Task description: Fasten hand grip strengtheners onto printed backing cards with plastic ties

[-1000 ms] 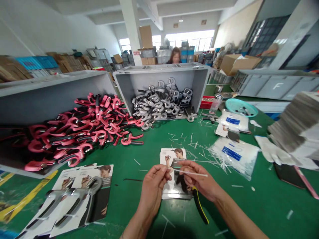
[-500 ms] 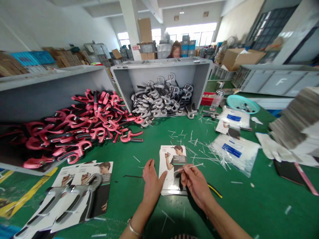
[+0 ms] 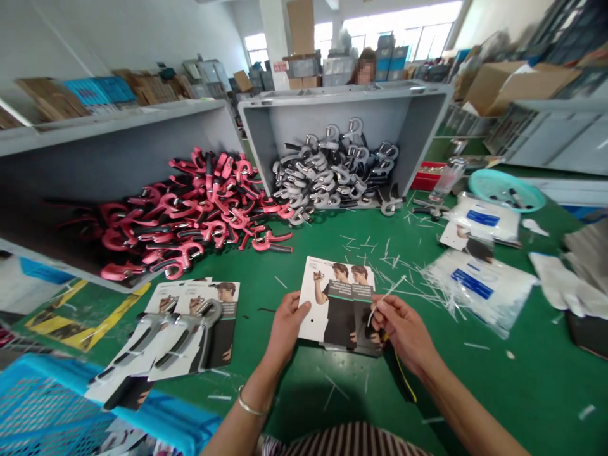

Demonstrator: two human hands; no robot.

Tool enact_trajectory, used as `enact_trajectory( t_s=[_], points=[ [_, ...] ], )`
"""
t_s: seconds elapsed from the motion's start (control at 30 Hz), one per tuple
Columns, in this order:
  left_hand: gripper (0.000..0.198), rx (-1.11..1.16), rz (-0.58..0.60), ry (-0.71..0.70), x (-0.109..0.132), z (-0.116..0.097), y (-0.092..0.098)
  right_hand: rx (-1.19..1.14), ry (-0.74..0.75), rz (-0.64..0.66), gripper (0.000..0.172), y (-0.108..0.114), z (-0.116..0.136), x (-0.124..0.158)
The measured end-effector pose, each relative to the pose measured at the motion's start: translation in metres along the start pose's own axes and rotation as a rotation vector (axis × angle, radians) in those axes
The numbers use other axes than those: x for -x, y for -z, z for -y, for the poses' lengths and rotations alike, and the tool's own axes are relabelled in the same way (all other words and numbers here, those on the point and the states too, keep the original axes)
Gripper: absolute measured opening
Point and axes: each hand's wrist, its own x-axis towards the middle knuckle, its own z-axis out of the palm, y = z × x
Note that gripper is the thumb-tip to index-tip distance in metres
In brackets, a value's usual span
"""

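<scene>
My left hand (image 3: 285, 326) pinches the left edge of a printed backing card (image 3: 316, 304), thumb on top. This card lies slid to the left over a second backing card (image 3: 365, 310) of the same print. Between the thumb and fingers of my right hand (image 3: 401, 326) is a thin white cable tie (image 3: 393, 290), slightly bent, its end pointing up and right. That hand is at the right edge of the cards. Beneath my right wrist a black-and-yellow handle (image 3: 405, 377) shows; the rest of that tool is hidden.
Grey hand grippers (image 3: 323, 174) fill a tipped crate (image 3: 418, 126); red ones (image 3: 190, 221) spill from another. Carded grey grippers (image 3: 190, 332) lie at left, above a blue basket (image 3: 52, 405). Loose cable ties (image 3: 392, 259), plastic bags (image 3: 479, 285) and a turquoise plate (image 3: 536, 196) are at right.
My left hand has closed on the top card and shifted it left, uncovering the card below. My right hand still holds the cable tie. The view has turned left and downward.
</scene>
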Motion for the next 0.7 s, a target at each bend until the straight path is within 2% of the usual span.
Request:
enact_trajectory(
  t_s=[0.13, 0.3, 0.47, 0.7],
  points=[
    [0.053, 0.065, 0.008, 0.047, 0.013, -0.007, 0.011, 0.185, 0.118, 0.094, 0.023, -0.026, -0.003, -0.015],
    [0.051, 0.061, 0.008, 0.074, 0.023, 0.003, 0.028, 0.376, 0.229, 0.13, 0.027, -0.055, -0.031, -0.021],
    [0.048, 0.061, 0.034, 0.092, 0.025, 0.002, 0.035, 0.467, 0.249, 0.113, 0.023, -0.056, -0.045, -0.016],
    [0.045, 0.08, 0.107, 0.102, 0.014, -0.006, 0.016, 0.589, 0.316, 0.069, 0.019, -0.047, -0.034, -0.014]
  ],
)
